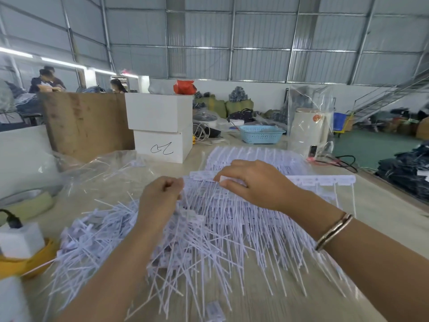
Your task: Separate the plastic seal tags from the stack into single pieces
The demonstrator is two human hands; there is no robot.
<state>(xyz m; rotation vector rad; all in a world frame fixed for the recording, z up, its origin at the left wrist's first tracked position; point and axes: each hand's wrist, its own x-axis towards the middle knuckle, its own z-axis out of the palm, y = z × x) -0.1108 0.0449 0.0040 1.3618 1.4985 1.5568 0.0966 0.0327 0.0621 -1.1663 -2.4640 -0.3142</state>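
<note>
Stack of joined seal tags (232, 219) lies on the table (383, 210), just in front of the white boxes (162, 129). Right hand (253, 184) pinches the header strip (325, 180) at the stack's top edge. Left hand (160, 196) is curled at the stack's left end; whether it holds a tag is hidden. Loose single tags (97, 240) are piled left of the stack, blurred. The strip's print is unreadable.

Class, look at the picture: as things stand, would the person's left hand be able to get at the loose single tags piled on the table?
Probably yes. The left hand is right above the loose tags, with nothing between them, though its fingers already pinch a tag.
</note>
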